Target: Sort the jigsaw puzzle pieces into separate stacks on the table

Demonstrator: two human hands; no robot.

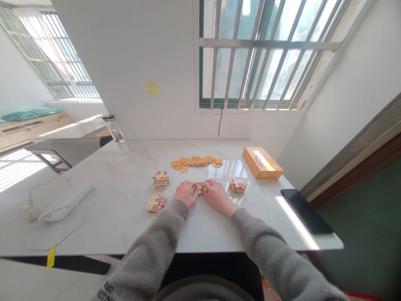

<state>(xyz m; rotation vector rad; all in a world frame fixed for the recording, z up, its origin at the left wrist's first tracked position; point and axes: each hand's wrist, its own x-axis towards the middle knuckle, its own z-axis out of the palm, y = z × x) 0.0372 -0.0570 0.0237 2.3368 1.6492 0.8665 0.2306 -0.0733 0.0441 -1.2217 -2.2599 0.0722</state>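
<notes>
My left hand [187,193] and my right hand [218,197] meet near the middle of the table. Between them is a small group of jigsaw puzzle pieces [201,189], yellow and grey on top, mostly covered by my fingers. Fingers of both hands are closed on these pieces from either side. To the left stand two stacks of puzzle pieces, a far stack [161,179] and a near stack [156,203]. Right of my right hand sits a pinkish pile of pieces [238,185]. Beyond my hands stretches a long row of orange pieces [196,161].
An orange box [262,163] lies at the back right, with a black tablet or phone [306,211] by the right edge. A white power strip [67,202] with cables is at left. A clear bottle [114,128] stands at the far left corner of the white table [125,228].
</notes>
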